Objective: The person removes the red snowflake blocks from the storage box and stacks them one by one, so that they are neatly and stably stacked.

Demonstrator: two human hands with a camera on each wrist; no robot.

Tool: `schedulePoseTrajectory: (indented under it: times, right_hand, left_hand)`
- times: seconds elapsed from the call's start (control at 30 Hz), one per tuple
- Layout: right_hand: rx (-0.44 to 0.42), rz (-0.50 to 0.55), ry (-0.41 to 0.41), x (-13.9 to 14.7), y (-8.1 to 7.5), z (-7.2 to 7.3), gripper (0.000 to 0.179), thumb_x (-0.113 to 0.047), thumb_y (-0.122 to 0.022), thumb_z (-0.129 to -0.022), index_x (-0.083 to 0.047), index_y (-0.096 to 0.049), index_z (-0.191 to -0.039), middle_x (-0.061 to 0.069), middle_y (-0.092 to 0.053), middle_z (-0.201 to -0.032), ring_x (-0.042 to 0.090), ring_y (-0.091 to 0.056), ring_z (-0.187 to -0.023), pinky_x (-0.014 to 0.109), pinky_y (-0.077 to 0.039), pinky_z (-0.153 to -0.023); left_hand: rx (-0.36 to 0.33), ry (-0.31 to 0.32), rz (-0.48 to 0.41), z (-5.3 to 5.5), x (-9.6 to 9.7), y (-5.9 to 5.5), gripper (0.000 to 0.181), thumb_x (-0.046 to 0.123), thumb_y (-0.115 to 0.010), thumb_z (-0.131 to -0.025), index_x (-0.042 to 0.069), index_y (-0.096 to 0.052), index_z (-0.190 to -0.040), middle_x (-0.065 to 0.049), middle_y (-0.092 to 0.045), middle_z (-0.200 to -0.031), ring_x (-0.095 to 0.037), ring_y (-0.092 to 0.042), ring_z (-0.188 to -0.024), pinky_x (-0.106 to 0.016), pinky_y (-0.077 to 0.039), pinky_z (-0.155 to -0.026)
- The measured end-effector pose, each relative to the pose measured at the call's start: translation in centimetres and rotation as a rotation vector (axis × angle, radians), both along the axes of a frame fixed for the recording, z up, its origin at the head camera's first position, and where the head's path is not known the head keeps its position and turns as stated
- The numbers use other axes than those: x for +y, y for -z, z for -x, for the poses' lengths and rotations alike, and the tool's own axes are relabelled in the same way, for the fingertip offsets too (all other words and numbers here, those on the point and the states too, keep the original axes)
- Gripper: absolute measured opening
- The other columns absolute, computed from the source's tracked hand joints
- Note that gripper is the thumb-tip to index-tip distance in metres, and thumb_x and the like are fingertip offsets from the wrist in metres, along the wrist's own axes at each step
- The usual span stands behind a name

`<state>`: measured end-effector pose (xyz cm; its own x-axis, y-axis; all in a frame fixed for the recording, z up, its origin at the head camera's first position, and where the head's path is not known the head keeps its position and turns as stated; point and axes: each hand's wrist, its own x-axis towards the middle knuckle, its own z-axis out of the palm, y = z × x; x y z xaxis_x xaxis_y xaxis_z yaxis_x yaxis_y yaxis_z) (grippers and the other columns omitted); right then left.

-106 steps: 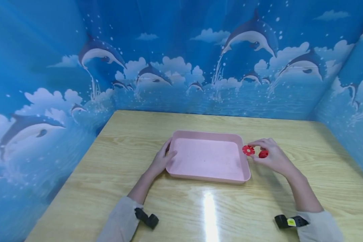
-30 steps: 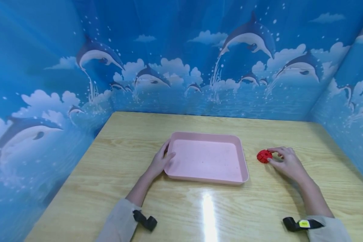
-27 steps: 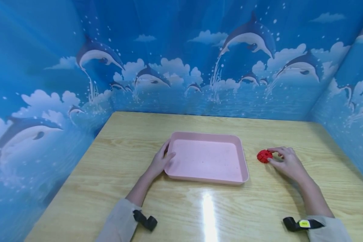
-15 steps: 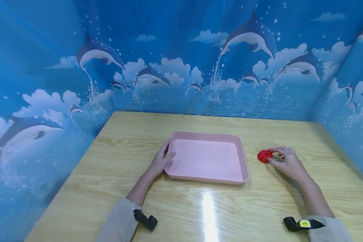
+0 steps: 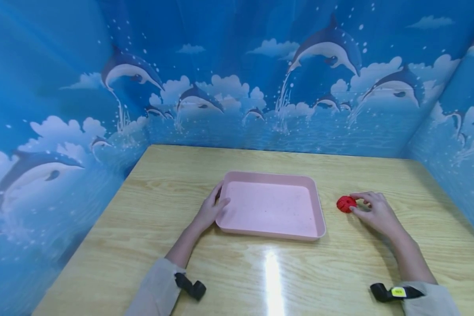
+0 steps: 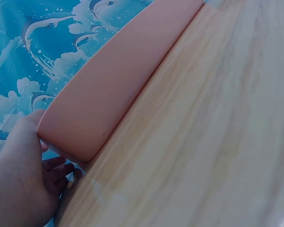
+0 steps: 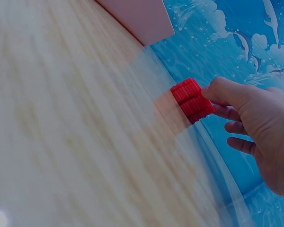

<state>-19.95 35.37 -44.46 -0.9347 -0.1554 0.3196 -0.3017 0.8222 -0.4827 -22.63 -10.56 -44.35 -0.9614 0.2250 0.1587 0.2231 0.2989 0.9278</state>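
Note:
A shallow pink tray [image 5: 270,206] lies on the table, its inside bare. My left hand [image 5: 210,208] grips its left side, thumb over the rim and fingers outside; in the left wrist view the left hand [image 6: 23,175] holds the tray's corner [image 6: 99,99]. To the right of the tray sits a small cluster of red notched plastic discs [image 5: 345,204]. My right hand [image 5: 376,213] pinches its right side between thumb and index finger. In the right wrist view the red discs [image 7: 193,100] appear as ridged stacks at the table surface, the other fingers of the right hand [image 7: 260,123] loosely bent.
The wood-grain table [image 5: 162,184] runs back to a blue dolphin-print curtain [image 5: 229,87], which also encloses both sides. A bright light reflection [image 5: 274,281] shows on the table before the tray. Black camera straps sit on both sleeves.
Earlier my right hand held one red disc at the tray's right edge, with more red in its palm. It has since moved right, to the red cluster on the table. The left hand stays put.

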Motion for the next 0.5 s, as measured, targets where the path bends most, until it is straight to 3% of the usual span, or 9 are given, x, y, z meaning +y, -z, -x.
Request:
schedulePoseTrajectory:
  times: [0.07, 0.13, 0.5]
  right_hand:
    - [-0.002, -0.001, -0.001, 0.0, 0.0, 0.0, 0.035, -0.010, -0.070, -0.081, 0.004, -0.060, -0.111, 0.022, -0.055, -0.102, 0.032, -0.045, -0.083, 0.040, -0.040, -0.061]
    - [-0.004, -0.003, -0.001, 0.0, -0.1, 0.0, 0.035, -0.010, -0.070, -0.081, 0.005, -0.060, -0.111, 0.022, -0.055, -0.102, 0.032, -0.045, -0.083, 0.040, -0.040, -0.062]
    - [-0.053, 0.019, 0.017, -0.1, -1.4, -0.7, 0.034, -0.012, -0.060, -0.088, 0.004, -0.056, -0.117, 0.022, -0.050, -0.111, 0.030, -0.042, -0.088, 0.041, -0.039, -0.066]
  left_hand:
    - [0.010, 0.000, 0.003, -0.1, 0.0, -0.1, 0.058, 0.010, -0.054, -0.093, -0.004, -0.026, -0.142, -0.024, -0.031, -0.141, -0.035, -0.030, -0.129, -0.041, -0.021, -0.108]
    - [-0.009, 0.004, 0.005, -0.7, 0.2, -1.1, 0.057, 0.007, -0.053, -0.093, -0.006, -0.026, -0.141, -0.025, -0.030, -0.141, -0.036, -0.029, -0.129, -0.042, -0.020, -0.108]
    - [-0.012, 0.000, 0.010, -0.8, 0.2, -1.1, 0.057, 0.008, -0.054, -0.093, -0.005, -0.026, -0.141, -0.025, -0.030, -0.141, -0.036, -0.030, -0.129, -0.042, -0.020, -0.107]
